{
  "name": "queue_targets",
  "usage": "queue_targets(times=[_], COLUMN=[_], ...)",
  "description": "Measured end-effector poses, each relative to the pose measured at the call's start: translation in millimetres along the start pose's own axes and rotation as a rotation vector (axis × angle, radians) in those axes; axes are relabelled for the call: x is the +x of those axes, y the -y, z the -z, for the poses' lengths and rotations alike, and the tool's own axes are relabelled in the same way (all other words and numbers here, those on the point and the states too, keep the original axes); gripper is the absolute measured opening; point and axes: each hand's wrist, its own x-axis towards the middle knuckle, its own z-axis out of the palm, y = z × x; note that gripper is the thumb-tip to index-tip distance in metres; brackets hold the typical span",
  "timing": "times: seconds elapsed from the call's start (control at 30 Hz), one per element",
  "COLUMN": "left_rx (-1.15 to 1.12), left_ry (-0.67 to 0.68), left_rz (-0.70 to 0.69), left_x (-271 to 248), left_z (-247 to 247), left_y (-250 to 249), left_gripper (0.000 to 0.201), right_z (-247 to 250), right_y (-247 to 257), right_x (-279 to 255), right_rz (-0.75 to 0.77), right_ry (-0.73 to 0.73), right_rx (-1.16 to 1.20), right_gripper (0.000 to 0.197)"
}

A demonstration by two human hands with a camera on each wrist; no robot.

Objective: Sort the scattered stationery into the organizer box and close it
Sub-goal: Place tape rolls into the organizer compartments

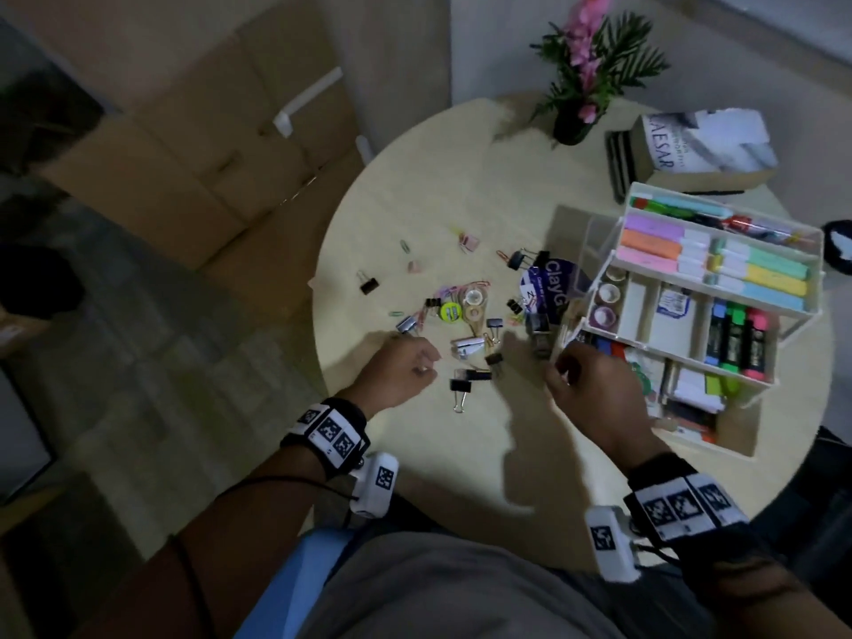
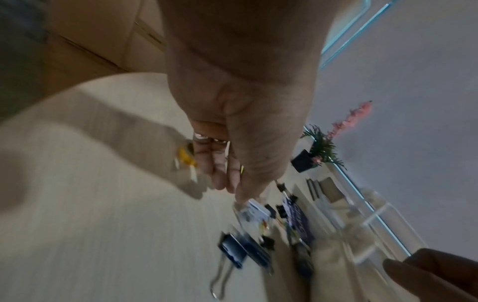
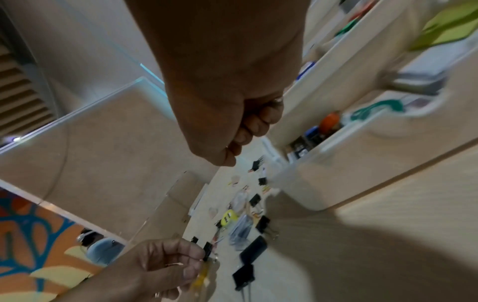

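Black binder clips [image 1: 461, 387] [image 2: 232, 251] [image 3: 243, 273], coloured paper clips [image 1: 405, 246], a yellow round item [image 1: 451, 312] [image 3: 229, 217] and a clear tape roll [image 1: 472, 298] lie scattered mid-table. The white tiered organizer box [image 1: 638, 311] [image 3: 336, 179] stands open at the right, holding markers and sticky notes. My left hand [image 1: 426, 368] [image 2: 227, 183] [image 3: 191, 263] hovers at the pile's near-left edge and pinches a small yellow item [image 3: 200, 277]. My right hand [image 1: 565, 366] [image 3: 248, 130] is curled into a fist beside the box's lowest tier; nothing shows inside it.
A dark "Clay" packet [image 1: 548, 283] lies against the box's left side. A potted plant [image 1: 581, 117] and stacked books [image 1: 691, 149] sit at the back. Cardboard boxes [image 1: 207, 154] stand on the floor beyond the round table's left edge [image 1: 318, 288].
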Motion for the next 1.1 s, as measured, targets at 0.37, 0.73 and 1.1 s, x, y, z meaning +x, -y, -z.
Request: queue_targets(times=[0.37, 0.73, 1.1], left_rx=[-0.045, 0.146, 0.56], left_ry=[-0.05, 0.028, 0.055], left_rz=[0.056, -0.218, -0.507], left_x=[12, 33, 91], left_z=[56, 72, 50], left_y=[58, 43, -5], left_gripper=[0.014, 0.021, 0.033], right_z=[-77, -112, -115], right_y=[71, 88, 89], right_x=[97, 127, 123], right_rz=[-0.029, -0.092, -0.231], right_ry=[0.162, 0.154, -0.105], right_rx=[0.084, -0.083, 0.242], right_gripper=[0.031, 0.043, 0.049])
